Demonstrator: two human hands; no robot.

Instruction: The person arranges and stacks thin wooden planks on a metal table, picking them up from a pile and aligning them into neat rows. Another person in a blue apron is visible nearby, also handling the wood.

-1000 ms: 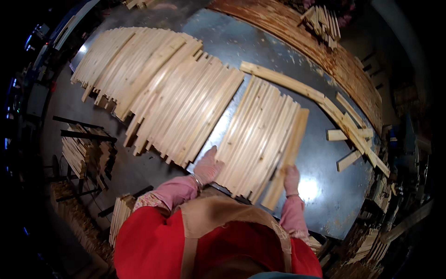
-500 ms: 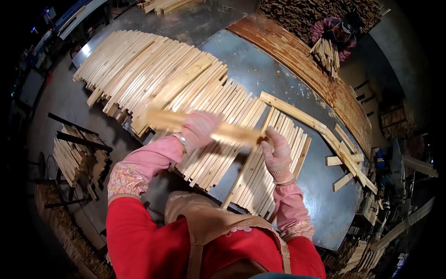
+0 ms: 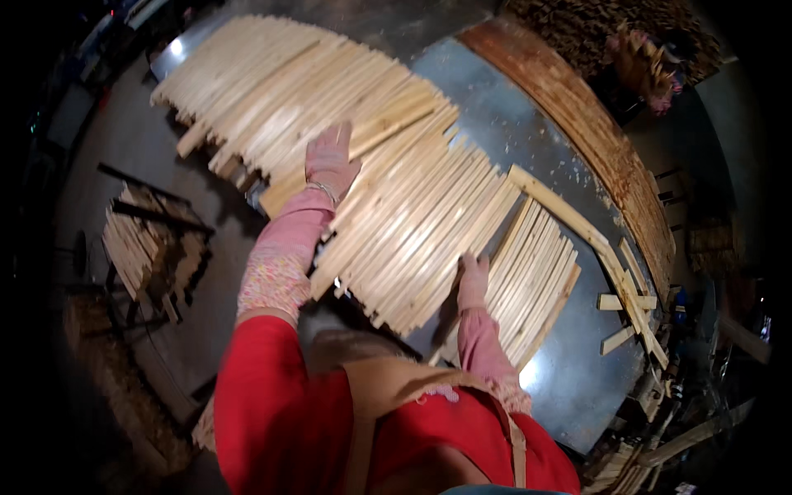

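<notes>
The metal table [image 3: 569, 388] shows a wide stretch of surface right of the smaller row of strips [image 3: 535, 276]; a narrow gap parts that row from the larger row of strips [image 3: 404, 227]. The left hand [image 3: 332, 158] lies flat on the larger row, fingers extended, gripping nothing; the right hand [image 3: 473, 285] is at its right edge, its hold unclear. The pale wooden strips have ragged ends.
</notes>
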